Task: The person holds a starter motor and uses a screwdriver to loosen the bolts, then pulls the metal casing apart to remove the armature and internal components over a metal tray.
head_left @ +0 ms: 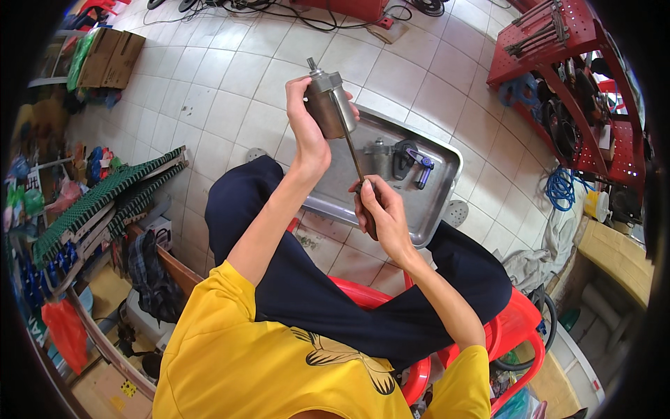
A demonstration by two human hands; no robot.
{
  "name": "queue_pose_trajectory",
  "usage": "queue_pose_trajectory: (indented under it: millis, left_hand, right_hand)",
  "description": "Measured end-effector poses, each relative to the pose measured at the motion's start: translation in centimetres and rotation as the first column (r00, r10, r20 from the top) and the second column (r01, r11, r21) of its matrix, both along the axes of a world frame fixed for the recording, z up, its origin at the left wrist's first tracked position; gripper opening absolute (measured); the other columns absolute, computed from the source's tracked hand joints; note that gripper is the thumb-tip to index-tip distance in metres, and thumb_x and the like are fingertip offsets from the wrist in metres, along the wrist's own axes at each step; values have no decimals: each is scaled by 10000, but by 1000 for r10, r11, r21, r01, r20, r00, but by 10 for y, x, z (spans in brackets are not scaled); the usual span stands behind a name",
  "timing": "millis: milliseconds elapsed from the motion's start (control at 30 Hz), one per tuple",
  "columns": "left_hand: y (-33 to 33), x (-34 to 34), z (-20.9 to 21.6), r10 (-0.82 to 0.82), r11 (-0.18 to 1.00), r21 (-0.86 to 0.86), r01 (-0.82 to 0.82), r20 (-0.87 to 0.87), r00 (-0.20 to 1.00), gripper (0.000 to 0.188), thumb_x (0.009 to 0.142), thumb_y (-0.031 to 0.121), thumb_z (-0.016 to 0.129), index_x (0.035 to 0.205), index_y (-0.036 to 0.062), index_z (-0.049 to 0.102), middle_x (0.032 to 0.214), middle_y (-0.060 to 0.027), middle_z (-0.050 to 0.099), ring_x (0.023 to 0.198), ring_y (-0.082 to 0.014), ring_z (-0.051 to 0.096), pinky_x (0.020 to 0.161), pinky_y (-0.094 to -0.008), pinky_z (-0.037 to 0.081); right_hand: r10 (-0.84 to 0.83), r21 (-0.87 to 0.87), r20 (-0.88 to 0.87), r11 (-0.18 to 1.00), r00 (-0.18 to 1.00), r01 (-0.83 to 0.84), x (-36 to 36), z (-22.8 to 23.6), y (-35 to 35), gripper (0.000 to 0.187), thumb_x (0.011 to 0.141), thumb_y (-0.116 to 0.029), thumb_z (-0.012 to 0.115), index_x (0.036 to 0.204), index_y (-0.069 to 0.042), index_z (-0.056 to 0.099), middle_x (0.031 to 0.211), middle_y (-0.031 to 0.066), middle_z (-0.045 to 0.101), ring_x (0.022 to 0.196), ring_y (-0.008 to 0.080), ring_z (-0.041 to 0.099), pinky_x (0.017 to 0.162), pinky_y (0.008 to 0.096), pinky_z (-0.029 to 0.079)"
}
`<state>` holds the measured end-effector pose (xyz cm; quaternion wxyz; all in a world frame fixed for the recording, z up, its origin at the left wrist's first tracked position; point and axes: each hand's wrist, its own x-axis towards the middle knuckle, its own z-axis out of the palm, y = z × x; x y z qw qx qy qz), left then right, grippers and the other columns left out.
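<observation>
Showing, well left of the left grip (306, 129), a folded green-and-black woven frame (105, 202) and, farther off, brown cardboard boxes (112, 59). Grasping a metal cylinder (326, 108) in the left grip, with thumb and fingers curled round opposite sides, tilted, and with a narrow ridged stub pointing up and away from the palm. Extending a screwdriver (354, 157) from the right grip (386, 209) up and left to the cylinder's side; unable to tell about contact at the tip. Clasping the dark handle in the right grip, below and right of the left one. Seeing, just beyond the right grip, a grey metal part (379, 159) and, beside it, a black-and-purple part (405, 159) inside a metal tray (331, 188). Noting, well right of the right grip, a red perforated rack (509, 70) and, lower, coiled blue cable (560, 188).
</observation>
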<state>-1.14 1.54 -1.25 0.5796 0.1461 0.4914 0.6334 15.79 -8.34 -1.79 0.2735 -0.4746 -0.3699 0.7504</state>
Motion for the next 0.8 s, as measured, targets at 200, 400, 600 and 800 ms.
queue_pose_trajectory:
  millis: [200, 400, 600, 800]
  left_hand:
    - [0, 0, 0, 10, 1000, 22, -10, 2, 1000, 534, 958, 477, 370, 983, 5, 618, 858, -141, 669, 716, -263, 668, 691, -404, 559]
    - [2, -2, 2, -8, 1000, -3, 8, 9, 1000, 533, 958, 477, 366, 991, 8, 617, 857, -141, 669, 718, -256, 667, 684, -402, 558]
    - [1, -2, 3, -32, 999, 43, 33, -15, 999, 521, 958, 467, 372, 994, 8, 617, 845, -142, 662, 717, -257, 664, 682, -404, 557]
    - [1, -4, 4, -11, 1000, 7, 11, 14, 1000, 580, 987, 545, 394, 1002, 9, 617, 847, -141, 662, 706, -266, 664, 683, -409, 558]
  right_hand:
    - [15, -37, -85, 999, 996, -18, 1, 0, 4, 391, 1078, -402, 518, 1073, -24, 618, 728, -26, 519, 604, 40, 454, 519, 225, 332]
    - [29, -100, -202, 994, 979, -50, 3, 2, 8, 402, 1083, -414, 500, 1071, -27, 607, 759, -18, 526, 622, 54, 471, 525, 231, 366]
    - [35, -112, -232, 992, 972, -63, 0, 0, 6, 416, 1097, -408, 453, 1115, -12, 578, 750, 6, 511, 583, 71, 469, 512, 236, 402]
    - [81, 66, 25, 994, 996, -82, 5, -1, 17, 396, 1060, -389, 556, 1074, -2, 639, 726, -6, 559, 573, 49, 499, 492, 235, 381]
